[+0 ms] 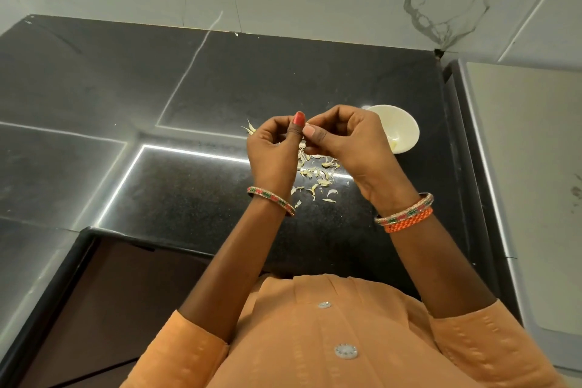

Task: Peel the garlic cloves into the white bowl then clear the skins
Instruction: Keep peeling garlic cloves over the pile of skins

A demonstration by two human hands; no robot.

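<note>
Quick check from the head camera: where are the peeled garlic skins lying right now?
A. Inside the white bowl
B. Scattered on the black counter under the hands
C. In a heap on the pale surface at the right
B: the garlic skins lie loose on the black counter beneath both hands, left of the white bowl.

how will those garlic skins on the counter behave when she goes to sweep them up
The garlic skins look thin and curled, so probably very light and floppy. Scattered loose on the glossy counter, they would likely slide or flutter away rather than gather neatly.
</note>
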